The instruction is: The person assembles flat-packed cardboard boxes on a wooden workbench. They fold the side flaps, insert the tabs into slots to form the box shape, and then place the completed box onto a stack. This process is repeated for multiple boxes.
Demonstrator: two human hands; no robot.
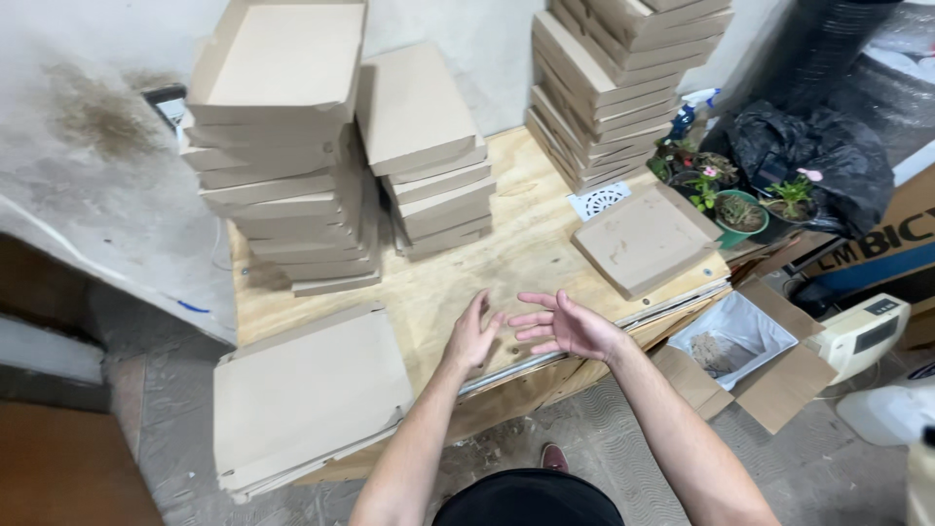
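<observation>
My left hand (473, 333) and my right hand (565, 323) hover side by side over the front edge of a wooden table (506, 263), fingers spread, holding nothing. To the left of my left hand lies a pile of flat, unfolded cardboard sheets (307, 394). A single closed flat cardboard box (645, 240) rests on the table to the right of my right hand. Behind stand tall stacks of folded boxes: a leaning one at back left (282, 156), a shorter one in the middle (429, 161), and one at back right (618, 83).
Small potted plants (740, 209) and a black plastic bag (818, 156) sit at the table's right end, a spray bottle (691, 107) behind them. An open carton (740, 341) stands on the floor at right, next to a white appliance (862, 331). A stained wall lies behind.
</observation>
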